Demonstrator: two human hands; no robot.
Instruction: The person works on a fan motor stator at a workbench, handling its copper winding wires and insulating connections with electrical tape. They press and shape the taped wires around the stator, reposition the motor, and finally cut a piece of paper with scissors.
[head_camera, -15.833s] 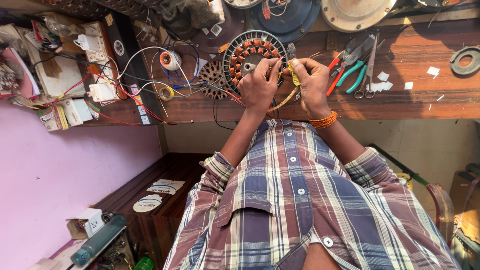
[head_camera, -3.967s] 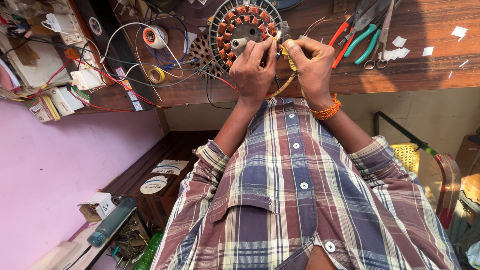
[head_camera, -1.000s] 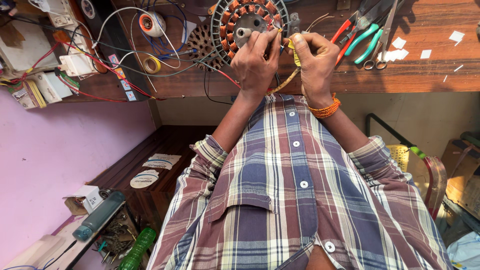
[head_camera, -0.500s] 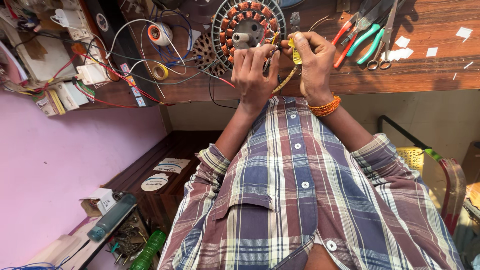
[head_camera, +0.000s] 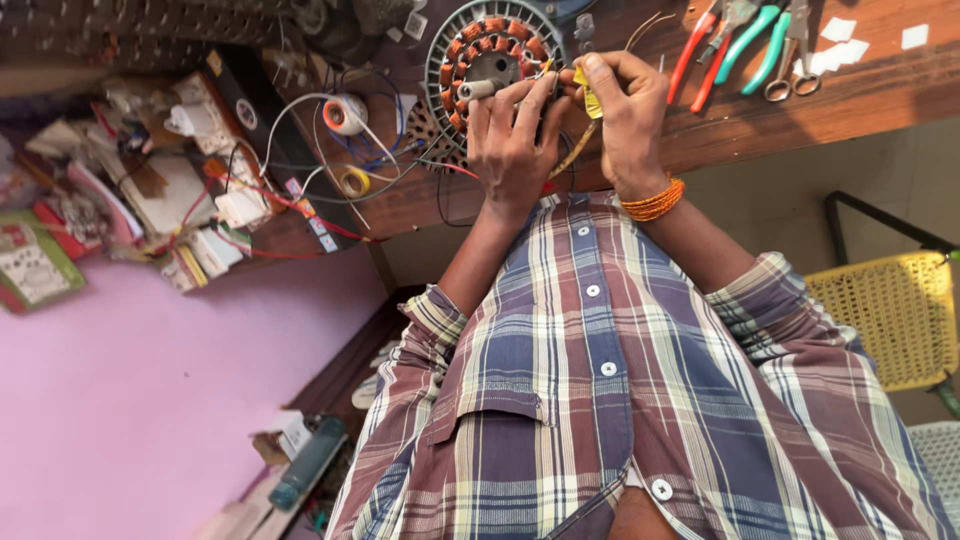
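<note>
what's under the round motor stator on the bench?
The stator, ringed with copper coils, lies on the wooden bench, with thin wires trailing from beneath it. The left hand covers its near edge, so what lies under that part cannot be seen.

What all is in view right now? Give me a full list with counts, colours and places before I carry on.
motor stator: one, grey ring with copper-orange coils, on the wooden bench in front of the hands
yellow piece: one, yellow, pinched at the stator's right edge
wooden bench: one, brown, across the top
pliers: one red-handled and one green-handled pair, bench top right
scissors: one, metal, beside the pliers
paper scraps: a few, white, far right of bench
tape rolls: two, one white, one yellow, left of the stator
loose wires: many, red, white and black, bench left
chair: one, yellow mesh, lower right
bottle: one, teal, floor lower left
left hand: on the stator
right hand: orange wristband, holds the yellow piece
</note>
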